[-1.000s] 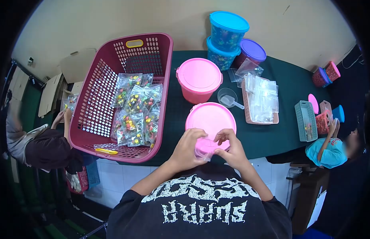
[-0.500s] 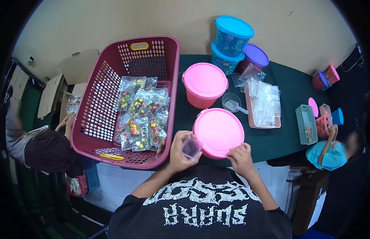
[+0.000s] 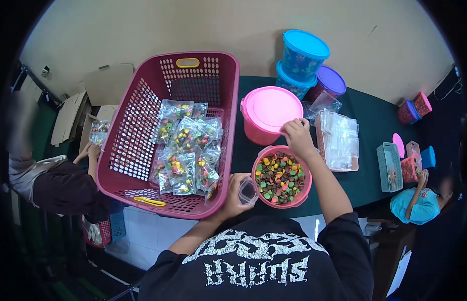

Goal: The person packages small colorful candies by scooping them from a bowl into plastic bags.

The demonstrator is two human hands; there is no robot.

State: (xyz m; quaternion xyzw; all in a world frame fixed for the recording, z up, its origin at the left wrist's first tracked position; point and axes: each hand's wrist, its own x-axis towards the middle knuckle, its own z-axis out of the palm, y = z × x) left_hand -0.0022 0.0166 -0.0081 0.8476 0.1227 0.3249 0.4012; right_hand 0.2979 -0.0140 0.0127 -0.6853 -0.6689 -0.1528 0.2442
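Clear bag (image 3: 247,190): at 9 o'clock of the open tub (image 3: 308,181), mouth gaping; likely light, limp and slippery, best held below its mouth
My left hand (image 3: 232,201): curled around the bag, well apart from my right
Open tub: holds coloured pieces (image 3: 279,176); probably weighty, stiff at the rim
My right hand (image 3: 300,138): 1 o'clock, fingertips at the pink lid (image 3: 272,106); grip I cannot tell
Basket (image 3: 233,115): 10 o'clock, holding packets (image 3: 186,135)

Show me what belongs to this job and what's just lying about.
Likely in use:
- clear cup in the left hand
- open pink tub of colourful pieces
- maroon basket
- filled bags
- clear bags

Seemingly just lying about:
- cardboard
- blue-lidded tubs
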